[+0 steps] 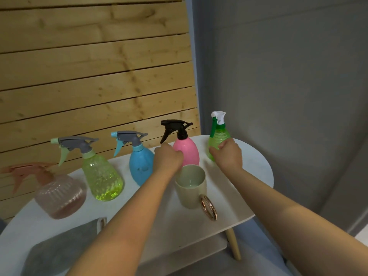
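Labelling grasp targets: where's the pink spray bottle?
Head view, far side of table: pink bottle between blue bottle and green bottle, behind mug, left hand on it.

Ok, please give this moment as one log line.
left hand: grips pink bottle; right hand: grips green bottle; mug: upright

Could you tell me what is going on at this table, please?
A person reaches over a white table that carries a row of spray bottles. The left hand grips the pink spray bottle and the right hand grips the green spray bottle at the row's right end; both bottles stand upright on the table. A beige mug stands just in front of them.
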Motion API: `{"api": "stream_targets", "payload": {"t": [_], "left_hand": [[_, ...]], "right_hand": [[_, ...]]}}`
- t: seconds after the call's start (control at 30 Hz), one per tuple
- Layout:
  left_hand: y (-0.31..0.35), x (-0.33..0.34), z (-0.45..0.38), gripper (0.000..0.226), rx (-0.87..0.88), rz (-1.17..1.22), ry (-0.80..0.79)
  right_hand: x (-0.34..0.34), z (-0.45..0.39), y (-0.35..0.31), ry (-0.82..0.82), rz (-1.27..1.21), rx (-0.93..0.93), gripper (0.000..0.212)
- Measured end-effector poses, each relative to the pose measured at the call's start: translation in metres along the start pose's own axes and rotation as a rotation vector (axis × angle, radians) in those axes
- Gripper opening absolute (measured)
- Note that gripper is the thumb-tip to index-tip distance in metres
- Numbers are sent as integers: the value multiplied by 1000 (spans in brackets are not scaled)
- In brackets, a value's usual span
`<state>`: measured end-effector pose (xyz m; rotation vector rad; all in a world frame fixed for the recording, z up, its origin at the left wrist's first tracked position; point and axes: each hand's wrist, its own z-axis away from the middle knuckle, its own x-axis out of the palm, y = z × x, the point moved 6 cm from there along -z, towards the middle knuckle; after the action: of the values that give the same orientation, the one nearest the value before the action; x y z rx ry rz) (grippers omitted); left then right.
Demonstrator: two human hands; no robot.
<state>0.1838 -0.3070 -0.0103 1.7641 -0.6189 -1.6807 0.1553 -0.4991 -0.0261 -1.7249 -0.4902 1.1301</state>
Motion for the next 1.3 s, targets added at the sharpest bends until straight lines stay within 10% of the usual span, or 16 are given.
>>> {"api": "stream_targets", "payload": {"t": [0.27, 0.8, 1.07, 1.3], "left_hand": [[0, 10, -1, 36, 53, -53, 70], [12, -38, 56, 29, 105, 207, 113], [-5, -108, 169, 46, 379, 491, 29], [-84, -135, 222, 54, 258, 600, 46]], "right_hand": [[21, -42, 22, 63, 40, 25, 104], [-54, 37, -19, 218, -11, -197, 76], [-35, 173, -66, -404, -330, -226, 67], [-2, 256, -68, -867, -45, -423, 62]]}}
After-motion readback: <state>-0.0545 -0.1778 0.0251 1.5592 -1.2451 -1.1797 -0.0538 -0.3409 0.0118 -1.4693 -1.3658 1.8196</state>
